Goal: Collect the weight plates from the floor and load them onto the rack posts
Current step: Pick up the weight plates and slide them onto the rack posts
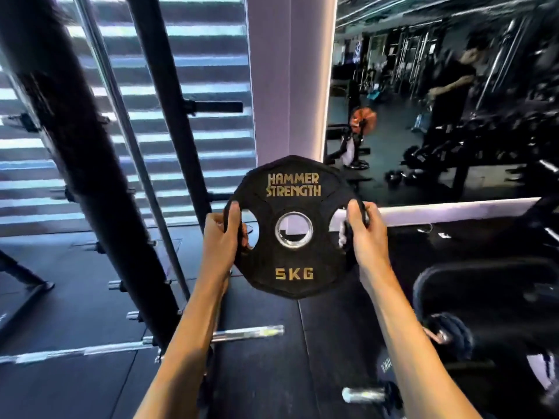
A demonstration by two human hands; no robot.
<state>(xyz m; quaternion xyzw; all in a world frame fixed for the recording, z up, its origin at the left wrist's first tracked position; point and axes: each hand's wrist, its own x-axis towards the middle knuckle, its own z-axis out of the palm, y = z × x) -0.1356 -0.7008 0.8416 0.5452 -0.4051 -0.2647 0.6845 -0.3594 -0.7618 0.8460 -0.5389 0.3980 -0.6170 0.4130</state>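
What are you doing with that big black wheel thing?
That is a 5 kg weight plate. A person holds it up in the air, facing them, with the left hand and right hand gripping its side holes. It is not on a peg yet. The rack with bare metal posts stands to the left.

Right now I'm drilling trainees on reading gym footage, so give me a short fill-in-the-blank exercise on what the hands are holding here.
1. The weight plate is marked ____ in gold below its centre hole.
2. The left hand and right hand grip the plate at opposite ____.
3. The brand on the plate reads Hammer ____.
4. The steel peg on the rack, low beside the left forearm, carries ____ plates.

Missing words: 5KG; sides; Strength; no
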